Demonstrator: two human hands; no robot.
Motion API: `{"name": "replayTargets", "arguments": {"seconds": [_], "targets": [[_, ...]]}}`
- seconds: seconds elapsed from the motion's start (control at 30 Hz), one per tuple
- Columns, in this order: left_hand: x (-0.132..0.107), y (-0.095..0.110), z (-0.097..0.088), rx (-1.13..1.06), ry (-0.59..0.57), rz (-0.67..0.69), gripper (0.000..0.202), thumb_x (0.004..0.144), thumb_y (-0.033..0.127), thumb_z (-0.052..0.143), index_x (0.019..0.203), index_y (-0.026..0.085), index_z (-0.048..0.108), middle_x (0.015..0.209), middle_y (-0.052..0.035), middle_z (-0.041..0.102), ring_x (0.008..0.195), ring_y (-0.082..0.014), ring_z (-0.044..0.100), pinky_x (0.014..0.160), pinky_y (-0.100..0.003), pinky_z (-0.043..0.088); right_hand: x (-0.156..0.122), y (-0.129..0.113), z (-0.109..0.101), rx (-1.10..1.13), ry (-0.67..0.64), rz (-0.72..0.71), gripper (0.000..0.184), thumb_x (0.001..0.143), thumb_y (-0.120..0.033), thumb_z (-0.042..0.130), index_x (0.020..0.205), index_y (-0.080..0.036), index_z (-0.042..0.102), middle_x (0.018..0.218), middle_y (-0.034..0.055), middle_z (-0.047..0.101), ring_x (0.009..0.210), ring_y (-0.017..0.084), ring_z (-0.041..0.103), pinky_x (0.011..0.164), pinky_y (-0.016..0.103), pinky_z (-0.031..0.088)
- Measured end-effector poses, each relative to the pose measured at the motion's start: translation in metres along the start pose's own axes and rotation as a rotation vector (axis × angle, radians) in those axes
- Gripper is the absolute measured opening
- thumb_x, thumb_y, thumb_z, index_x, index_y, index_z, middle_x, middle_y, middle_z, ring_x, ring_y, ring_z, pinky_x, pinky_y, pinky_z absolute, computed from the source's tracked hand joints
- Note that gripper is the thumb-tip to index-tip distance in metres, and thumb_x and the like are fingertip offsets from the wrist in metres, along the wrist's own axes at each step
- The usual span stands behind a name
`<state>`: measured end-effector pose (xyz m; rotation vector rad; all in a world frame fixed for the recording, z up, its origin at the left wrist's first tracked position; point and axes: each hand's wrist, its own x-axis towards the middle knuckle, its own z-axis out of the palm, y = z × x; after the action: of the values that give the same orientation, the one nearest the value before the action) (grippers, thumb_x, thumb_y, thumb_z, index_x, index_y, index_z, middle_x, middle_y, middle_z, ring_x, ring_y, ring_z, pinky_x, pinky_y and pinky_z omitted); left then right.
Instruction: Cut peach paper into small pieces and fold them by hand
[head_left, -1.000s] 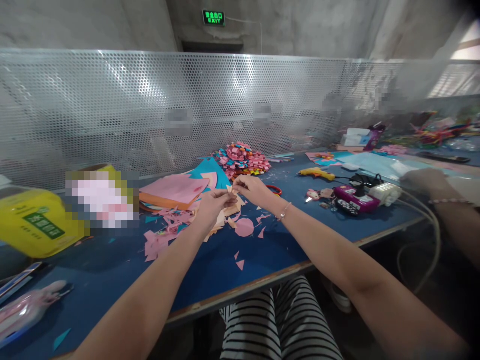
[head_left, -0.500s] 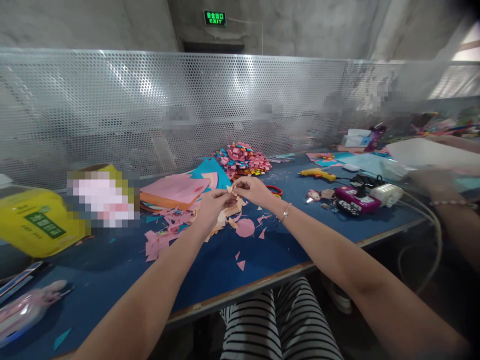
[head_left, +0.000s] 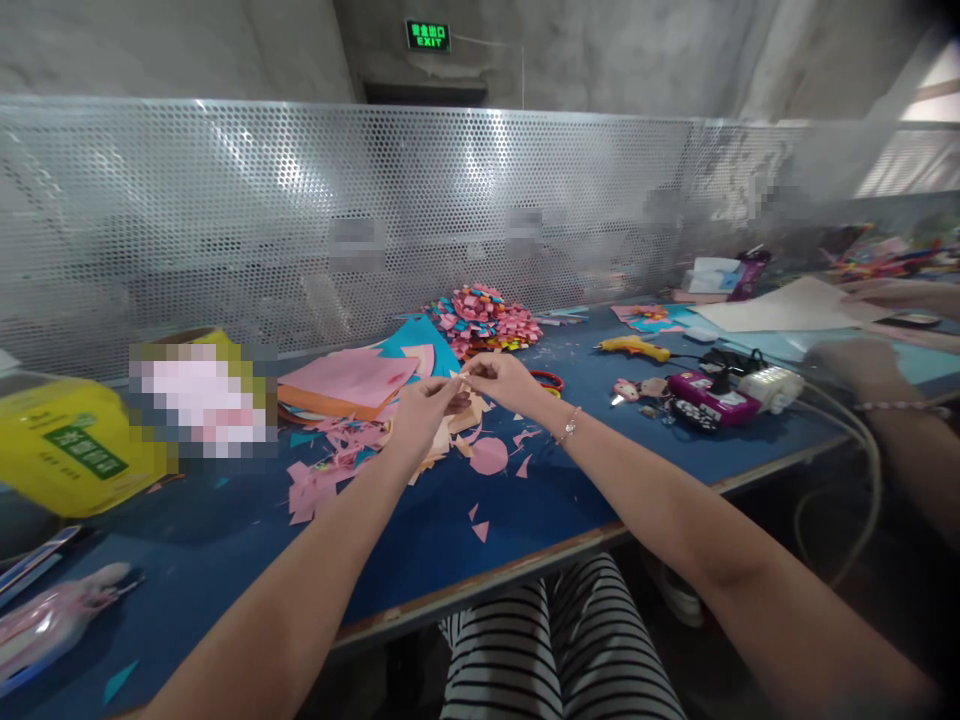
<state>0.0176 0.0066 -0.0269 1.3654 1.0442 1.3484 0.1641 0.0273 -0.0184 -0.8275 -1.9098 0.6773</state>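
Observation:
My left hand [head_left: 429, 408] and my right hand [head_left: 504, 380] meet over the middle of the blue table. Pinched between the fingertips of both is a small piece of cream paper [head_left: 462, 379], partly covered by the fingers. Below them lie cream paper pieces [head_left: 442, 440] and a pink paper disc [head_left: 489, 456]. Pink paper scraps [head_left: 322, 478] are strewn beside my left wrist. Just beyond my hands rises a heap of folded pink, orange and blue paper pieces [head_left: 487, 318]. Red-handled scissors [head_left: 549, 380] lie behind my right wrist, partly hidden.
Stacked coloured paper sheets [head_left: 349, 382] and a yellow bag [head_left: 82, 445] are on the left. To the right are a yellow glue gun [head_left: 634, 348], a purple power strip [head_left: 712, 400] and cables. Another person's hand [head_left: 855, 365] is at far right. A perforated metal screen [head_left: 247, 220] stands behind.
My hands stay almost in place, still pinching the cream paper. At far right, the other person's white sheet has shifted left and lies flatter, and a second hand shows there.

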Motion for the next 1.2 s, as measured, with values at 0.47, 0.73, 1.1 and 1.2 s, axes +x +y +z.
{"name": "replayTargets", "arguments": {"seconds": [0.47, 0.73, 1.1, 1.2], "targets": [[-0.002, 0.000, 0.004, -0.018, -0.068, 0.064, 0.021, 0.053, 0.032, 0.073, 0.062, 0.015, 0.064, 0.061, -0.0004, 0.062, 0.061, -0.0114, 0.056, 0.066, -0.026, 0.046, 0.001, 0.001, 0.001, 0.104, 0.090, 0.084, 0.007, 0.069, -0.022, 0.051, 0.069, -0.015, 0.054, 0.065, 0.0002, 0.056, 0.058, 0.010, 0.053, 0.059, 0.024, 0.044], [-0.001, 0.000, 0.003, -0.182, -0.003, 0.039, 0.020, 0.055, 0.029, 0.072, 0.066, 0.014, 0.066, 0.067, -0.0018, 0.064, 0.069, -0.0126, 0.059, 0.074, -0.028, 0.045, 0.001, 0.003, 0.006, 0.302, 0.072, 0.076, 0.008, 0.067, -0.023, 0.053, 0.070, -0.016, 0.050, 0.065, -0.0024, 0.053, 0.059, 0.008, 0.053, 0.060, 0.023, 0.046], [0.000, 0.000, 0.002, -0.284, 0.046, 0.048, 0.012, 0.053, 0.022, 0.071, 0.059, 0.015, 0.064, 0.064, -0.0004, 0.062, 0.066, -0.0101, 0.057, 0.075, -0.026, 0.046, 0.003, 0.007, 0.010, 0.241, 0.030, 0.202, 0.005, 0.067, -0.020, 0.053, 0.066, -0.016, 0.050, 0.063, -0.0007, 0.058, 0.061, 0.010, 0.058, 0.058, 0.022, 0.049], [0.001, 0.000, 0.001, -0.249, 0.044, 0.046, 0.014, 0.052, 0.023, 0.072, 0.059, 0.014, 0.064, 0.063, -0.0005, 0.061, 0.065, -0.0106, 0.056, 0.074, -0.028, 0.047, 0.003, 0.009, 0.009, 0.187, 0.019, 0.199, 0.003, 0.067, -0.018, 0.052, 0.066, -0.015, 0.050, 0.062, -0.0010, 0.057, 0.056, 0.008, 0.056, 0.055, 0.020, 0.047]]}}
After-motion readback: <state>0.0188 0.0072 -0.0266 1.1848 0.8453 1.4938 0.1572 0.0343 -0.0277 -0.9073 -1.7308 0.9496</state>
